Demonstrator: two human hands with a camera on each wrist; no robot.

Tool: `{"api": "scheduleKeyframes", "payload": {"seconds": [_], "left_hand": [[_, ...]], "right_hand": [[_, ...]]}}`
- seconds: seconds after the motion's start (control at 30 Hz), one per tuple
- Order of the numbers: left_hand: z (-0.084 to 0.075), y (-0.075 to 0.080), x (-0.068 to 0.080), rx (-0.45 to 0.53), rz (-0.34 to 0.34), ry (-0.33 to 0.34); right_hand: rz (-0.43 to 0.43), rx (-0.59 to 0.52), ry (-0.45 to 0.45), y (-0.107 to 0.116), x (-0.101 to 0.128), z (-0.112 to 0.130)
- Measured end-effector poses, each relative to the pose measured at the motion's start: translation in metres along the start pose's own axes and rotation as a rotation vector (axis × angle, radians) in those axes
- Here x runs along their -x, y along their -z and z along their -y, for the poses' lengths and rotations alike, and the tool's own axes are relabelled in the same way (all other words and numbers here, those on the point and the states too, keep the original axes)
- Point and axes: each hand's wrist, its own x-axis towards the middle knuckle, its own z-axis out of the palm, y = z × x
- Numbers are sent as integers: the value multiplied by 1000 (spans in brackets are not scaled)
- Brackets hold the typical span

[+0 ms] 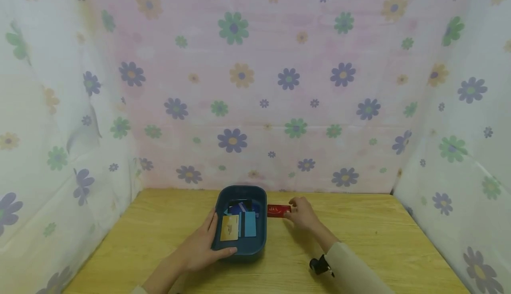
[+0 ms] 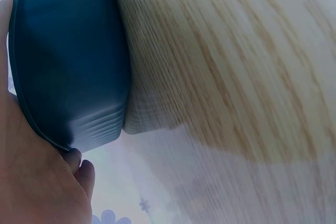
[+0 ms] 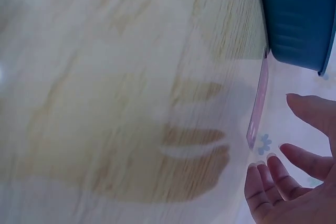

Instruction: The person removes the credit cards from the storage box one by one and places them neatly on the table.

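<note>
The left hand (image 1: pixel 199 249) lay against the near left side of the dark blue plastic tray (image 1: pixel 241 193), fingers straight along its wall and the thumb stretched along the near rim, so it steadied the tray rather than clasped it. The tray sat near the far edge of the wooden counter (image 1: pixel 159 227), about midway along it. The right hand (image 1: pixel 304 213) was just right of the tray, its fingers relaxed and spread, their tips at the red card (image 1: pixel 278 210) printed "VIP". In the right wrist view that card (image 3: pixel 258 100) appeared edge-on, close to the tray's outer wall, with the fingertips (image 3: pixel 265 163) near but seemingly not closed on it; whether they pinched it could not be told for certain.

The risk as I judged it: a thin, flat card on a smooth counter gives fingertips little to catch, so it could slide under the tray's lip or skid toward the far edge. A push against the tray could also shift it if the left hand's light hold slipped.

Counted: one tray, one red card outside it. Inside, a gold card (image 1: pixel 229 228), a light blue card (image 1: pixel 250 224) and a dark blue card (image 1: pixel 238 208) were plain; a black one behind them seemed likely, but the overlap hid the exact total.
</note>
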Motion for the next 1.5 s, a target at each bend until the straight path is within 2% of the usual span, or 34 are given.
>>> {"api": "scheduleKeyframes", "payload": {"seconds": [0.3, 0.5, 1.0, 1.5], "left_hand": [[1, -1, -1, -4, 2, 3], [0, 0, -1, -6, 1, -1], [0, 2, -1, 10, 16, 7], [-2, 2, 2, 0, 6, 4]], "right_hand": [[9, 44, 51, 1, 4, 4], [22, 57, 50, 4, 11, 11], [68, -42, 74, 4, 28, 30], [69, -82, 164, 0, 35, 57]]}}
